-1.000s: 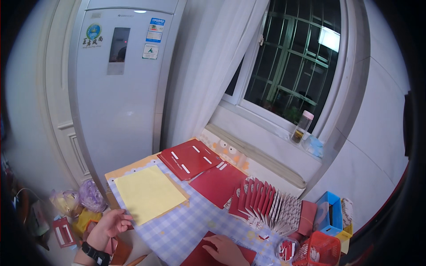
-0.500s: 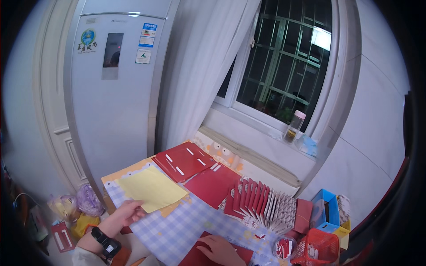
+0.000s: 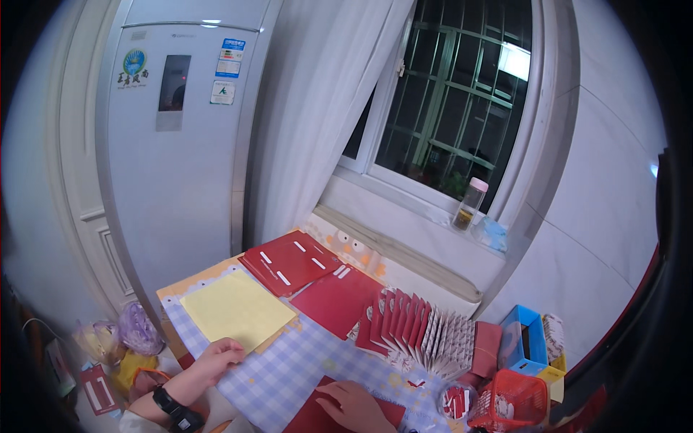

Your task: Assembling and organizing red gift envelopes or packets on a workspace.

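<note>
My left hand (image 3: 222,359), with a black watch on its wrist, is at the near corner of a yellow sheet (image 3: 234,307). Its fingers are curled together over that corner, and the fingertips are partly hidden. The sheet lies almost flat on the left of the table, with an orange-yellow edge showing beneath its right side. Palm down, my right hand (image 3: 354,405) rests with outstretched fingers on a dark red sheet (image 3: 315,417) at the near edge. Beyond the yellow sheet is a stack of red cards or folders (image 3: 292,260) with white slots. Another red piece (image 3: 336,303) lies beside it.
A fanned row of red-and-white folded packets (image 3: 415,325) stands on the right of the checked tablecloth (image 3: 260,386). Near it are a round clear tub (image 3: 456,400), a red basket (image 3: 511,404) and a blue box (image 3: 525,339). A bottle (image 3: 471,204) stands on the sill.
The yellow sheet has come down flatter onto the table. My left hand has dropped slightly toward me along its near edge. My right hand stays on the dark red sheet.
</note>
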`<action>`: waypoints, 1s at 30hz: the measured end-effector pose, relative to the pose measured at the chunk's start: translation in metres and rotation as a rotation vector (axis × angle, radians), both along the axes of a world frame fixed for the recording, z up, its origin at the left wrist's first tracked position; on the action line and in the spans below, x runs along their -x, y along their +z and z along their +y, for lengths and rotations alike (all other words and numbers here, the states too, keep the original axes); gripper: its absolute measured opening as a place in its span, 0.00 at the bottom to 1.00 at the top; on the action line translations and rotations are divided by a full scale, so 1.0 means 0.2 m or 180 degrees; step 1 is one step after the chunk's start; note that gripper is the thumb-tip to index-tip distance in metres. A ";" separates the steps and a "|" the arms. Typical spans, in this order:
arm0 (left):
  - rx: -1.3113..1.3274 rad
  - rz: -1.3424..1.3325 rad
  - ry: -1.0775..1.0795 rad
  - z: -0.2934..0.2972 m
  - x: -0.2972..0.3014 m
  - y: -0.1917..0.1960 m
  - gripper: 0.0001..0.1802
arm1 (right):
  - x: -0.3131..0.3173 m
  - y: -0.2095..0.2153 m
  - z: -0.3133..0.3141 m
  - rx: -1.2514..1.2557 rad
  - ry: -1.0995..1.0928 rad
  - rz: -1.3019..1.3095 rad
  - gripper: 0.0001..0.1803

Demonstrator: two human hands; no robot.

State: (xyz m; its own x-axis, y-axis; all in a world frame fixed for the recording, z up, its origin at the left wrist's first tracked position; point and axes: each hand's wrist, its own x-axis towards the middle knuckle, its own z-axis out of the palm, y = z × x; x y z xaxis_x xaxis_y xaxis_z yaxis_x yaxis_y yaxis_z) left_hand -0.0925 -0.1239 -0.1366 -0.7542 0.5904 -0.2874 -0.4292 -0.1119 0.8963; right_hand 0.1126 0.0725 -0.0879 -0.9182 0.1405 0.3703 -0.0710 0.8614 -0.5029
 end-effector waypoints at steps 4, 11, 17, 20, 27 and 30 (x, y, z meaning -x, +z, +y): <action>-0.0842 -0.0926 0.1086 -0.15 -0.01 0.06 0.11 | -0.01 -0.01 0.00 0.0106 -0.0039 0.0054 0.11; -0.1268 -0.1606 0.0751 -0.20 -0.04 0.10 0.21 | 0.02 -0.03 0.00 -0.0102 0.0087 -0.0004 0.11; -0.1510 -0.1764 0.0502 -0.10 0.14 -0.11 0.12 | 0.01 -0.01 -0.01 -0.0046 0.0147 -0.0184 0.12; -0.1215 -0.1260 0.0571 0.02 0.12 -0.03 0.10 | 0.02 -0.02 -0.01 -0.0053 0.0165 -0.0181 0.11; -0.0240 -0.0455 0.0310 0.07 0.08 0.00 0.10 | -0.01 0.02 -0.01 0.0087 0.0132 -0.0240 0.11; -0.0008 0.0113 0.0217 0.10 0.02 0.07 0.11 | -0.01 0.00 0.00 -0.0149 0.0067 -0.0006 0.11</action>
